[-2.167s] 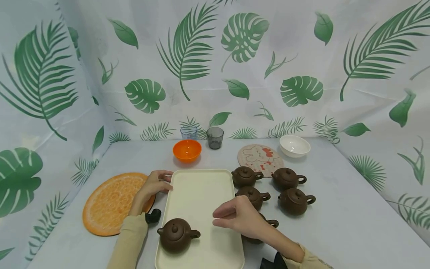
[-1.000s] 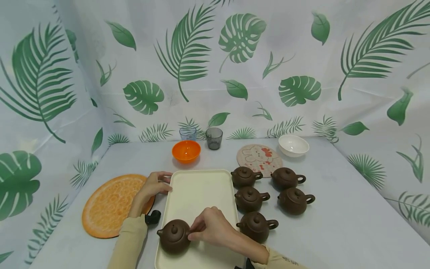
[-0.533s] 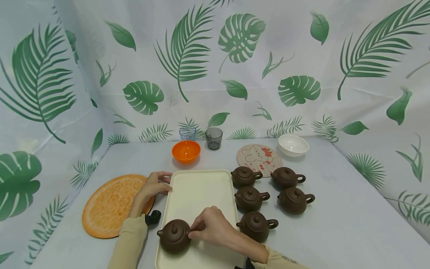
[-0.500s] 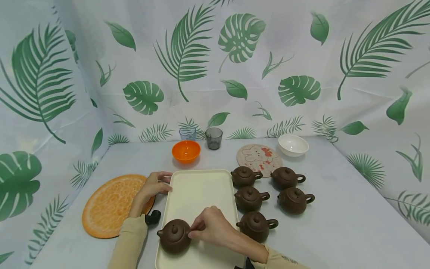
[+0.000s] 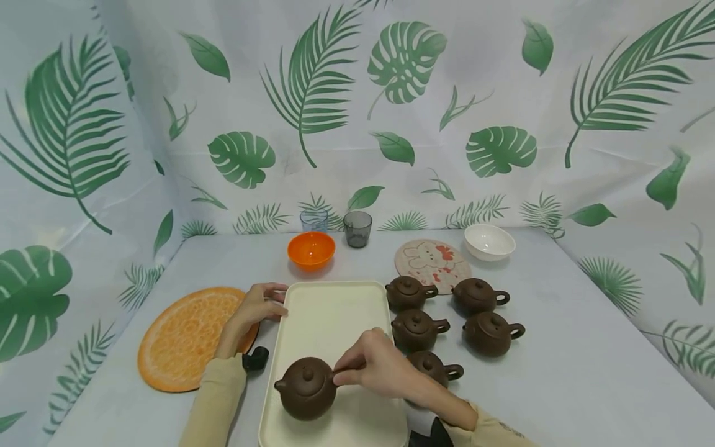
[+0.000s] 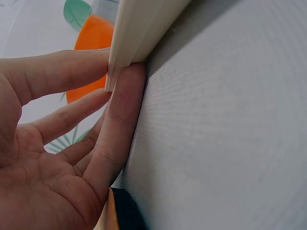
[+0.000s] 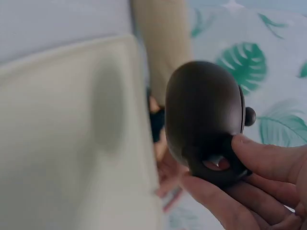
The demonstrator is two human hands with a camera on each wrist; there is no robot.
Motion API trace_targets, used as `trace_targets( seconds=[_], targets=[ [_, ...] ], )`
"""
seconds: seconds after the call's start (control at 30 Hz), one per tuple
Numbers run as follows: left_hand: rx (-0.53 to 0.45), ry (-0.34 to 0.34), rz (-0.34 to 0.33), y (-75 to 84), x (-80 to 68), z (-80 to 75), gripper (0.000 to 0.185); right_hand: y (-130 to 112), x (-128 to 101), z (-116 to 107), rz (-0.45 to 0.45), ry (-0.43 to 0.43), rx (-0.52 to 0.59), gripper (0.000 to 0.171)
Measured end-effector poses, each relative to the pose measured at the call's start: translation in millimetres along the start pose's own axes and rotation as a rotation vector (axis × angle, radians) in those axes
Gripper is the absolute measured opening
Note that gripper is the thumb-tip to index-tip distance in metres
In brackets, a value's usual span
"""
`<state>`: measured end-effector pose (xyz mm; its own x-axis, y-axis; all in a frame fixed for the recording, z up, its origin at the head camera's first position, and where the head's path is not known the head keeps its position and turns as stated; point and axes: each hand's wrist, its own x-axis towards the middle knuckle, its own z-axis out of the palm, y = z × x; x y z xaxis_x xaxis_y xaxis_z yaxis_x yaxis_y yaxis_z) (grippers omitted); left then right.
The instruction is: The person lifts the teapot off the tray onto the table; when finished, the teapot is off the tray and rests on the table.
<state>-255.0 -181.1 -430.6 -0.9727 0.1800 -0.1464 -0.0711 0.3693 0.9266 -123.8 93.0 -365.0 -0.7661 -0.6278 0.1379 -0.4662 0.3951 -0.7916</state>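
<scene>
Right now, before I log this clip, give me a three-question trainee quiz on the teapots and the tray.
1. True or false: the right hand grips the teapot by its handle.
2. How many other teapots stand on the table right of the tray?
3. The left hand holds: A the orange bowl, B the tray's edge, C a glass.

Key: 1 true; 2 five; 3 B.
</scene>
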Motion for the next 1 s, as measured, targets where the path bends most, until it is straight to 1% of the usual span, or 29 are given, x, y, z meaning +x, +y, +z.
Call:
trace_targets(
  seconds=[0.07,0.13,0.33,0.43,0.53,0.67,0.83,1.0],
  targets=[
    [0.002,-0.002,-0.009,1.1,0.3,0.5,0.056,-0.7,-7.4,-16.4,0.038,-0.003,0.045,0.009],
    [0.009,-0.004,-0.008,2.1,0.6,0.8,0.057,0.5,-16.1,-33.7,0.058,0.002,0.064,0.01],
    [0.009,0.001,0.001,2.3,0.3,0.9,0.059,12.4,-48.6,-82.1,0.016,0.05,-0.008,0.011],
    [-0.002,-0.005,-0.006,1.9,1.9,1.1,0.058,19.4,-68.4,-102.3,0.027,0.083,-0.038,0.011],
    [-0.001,-0.021,0.003,1.9,4.6,1.6,0.057,27.5,-89.4,-120.2,0.048,0.105,-0.051,0.012],
    [0.015,-0.017,0.02,1.4,6.2,0.7,0.058,40.9,-115.5,-139.3,0.069,0.123,-0.072,0.011],
    [0.02,-0.005,0.023,0.4,4.0,-2.7,0.058,54.5,-143.6,-155.2,0.073,0.136,-0.065,0.011],
    [0.013,-0.009,0.023,1.0,1.7,-2.0,0.058,64.2,-169.3,-168.4,0.148,0.154,-0.078,0.015]
  ],
)
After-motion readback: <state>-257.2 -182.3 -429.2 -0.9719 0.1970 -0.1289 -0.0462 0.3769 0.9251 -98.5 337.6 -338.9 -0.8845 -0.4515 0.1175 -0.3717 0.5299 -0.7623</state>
